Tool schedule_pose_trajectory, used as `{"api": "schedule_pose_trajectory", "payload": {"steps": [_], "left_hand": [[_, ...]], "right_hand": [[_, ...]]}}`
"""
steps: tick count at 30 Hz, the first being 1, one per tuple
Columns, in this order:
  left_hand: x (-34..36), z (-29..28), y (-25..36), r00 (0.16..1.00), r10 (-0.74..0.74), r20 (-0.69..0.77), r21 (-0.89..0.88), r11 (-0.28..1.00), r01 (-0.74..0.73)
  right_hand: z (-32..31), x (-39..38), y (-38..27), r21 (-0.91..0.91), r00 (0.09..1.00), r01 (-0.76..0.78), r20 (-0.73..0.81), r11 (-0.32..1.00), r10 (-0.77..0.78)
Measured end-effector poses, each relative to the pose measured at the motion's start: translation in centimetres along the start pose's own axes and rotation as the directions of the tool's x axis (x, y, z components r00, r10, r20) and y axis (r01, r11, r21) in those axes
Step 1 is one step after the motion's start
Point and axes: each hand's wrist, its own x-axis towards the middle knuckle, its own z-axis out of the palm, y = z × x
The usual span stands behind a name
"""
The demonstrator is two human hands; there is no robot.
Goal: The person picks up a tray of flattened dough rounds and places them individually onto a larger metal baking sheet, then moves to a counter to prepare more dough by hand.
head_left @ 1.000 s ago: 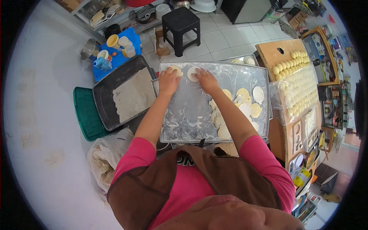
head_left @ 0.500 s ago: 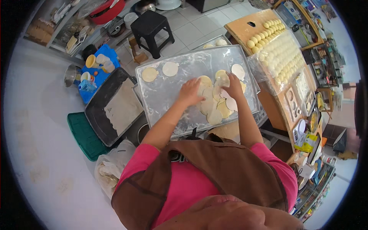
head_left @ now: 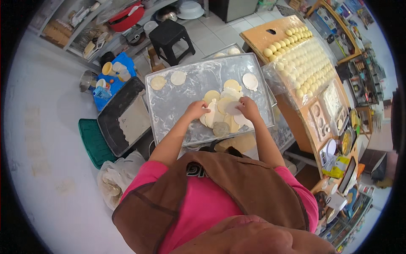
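Left hand (head_left: pixel 197 110) and right hand (head_left: pixel 248 108) both pinch dough rounds (head_left: pixel 223 104) from the pile; floured tray (head_left: pixel 177 111) beneath.

A tray (head_left: pixel 169 110) was set in front of the person, with a pile of dough discs (head_left: pixel 223 111) on its near right part. Two discs (head_left: pixel 168 80) were laid apart at its far left corner, one disc (head_left: pixel 250 81) at the far right. Both hands were placed on the pile, left hand (head_left: pixel 197 109) on its left side, right hand (head_left: pixel 248 108) on its right. A pan (head_left: pixel 122 117) was set left of the tray, a crate (head_left: pixel 91 143) further left. A board (head_left: pixel 270 36) with dough balls (head_left: pixel 302 63) was placed right of the tray. A stool (head_left: pixel 166 37) was stood behind it.
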Motion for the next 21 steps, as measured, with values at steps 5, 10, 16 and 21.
{"api": "schedule_pose_trajectory", "payload": {"steps": [5,10,16,21], "left_hand": [[-2.0,-0.2,0.1,0.991,-0.091,-0.1,-0.071,0.994,0.085],[-3.6,-2.5,0.4,0.967,-0.124,-0.221,-0.059,0.992,0.113],[-2.0,-5.9,-2.4,0.922,-0.193,-0.335,-0.383,0.922,0.054],[3.0,-6.5,-0.9,0.859,-0.263,-0.439,-0.619,0.782,-0.077]], "right_hand": [[-0.9,-0.3,2.5,0.463,0.998,-0.02,-0.04,0.886,0.043],[-0.2,0.8,2.1,0.841,0.93,-0.117,-0.094,0.529,0.355],[-0.8,5.6,-0.9,0.116,0.871,0.221,-0.47,0.969,-0.142],[-0.5,11.3,-2.4,-0.281,0.858,0.24,-0.386,0.929,-0.338]]}}
